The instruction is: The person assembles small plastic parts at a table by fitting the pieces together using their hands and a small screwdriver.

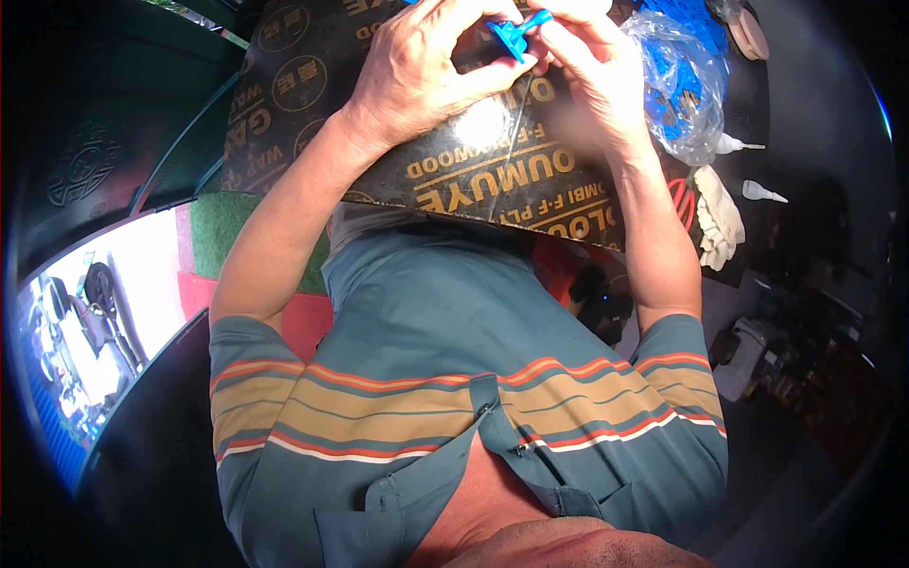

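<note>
Blue moulded plastic: one small part [509,40] with a flat base and a short stem is raised between my two hands, above the black plywood tabletop [388,186], well in from its near edge. My left hand [412,71] has thumb and forefinger bowed with a moderate gap between them, their tips at the base of the part. My right hand [604,83] is narrowed on the stem, thumb and forefinger close together; its other fingers are partly hidden, and I cannot tell their exact hold. A blue fragment [410,2] shows beside my left hand, too little of it visible to identify.

Recorded along the right edge of the tabletop: a clear plastic bag [710,140] with blue pieces [684,85] inside, just beside my right wrist; more blue perforated pieces [677,15] behind it; two beige rounded pads [750,36], touching, farther toward the far right corner. One white nozzle [731,144] lies against the bag. A second white nozzle [763,191] lies apart, nearer me; whether the tabletop carries it I cannot tell. Near the near right corner, a cream knitted glove [717,220] lies crumpled, a red loop [683,201] between it and my forearm.
</note>
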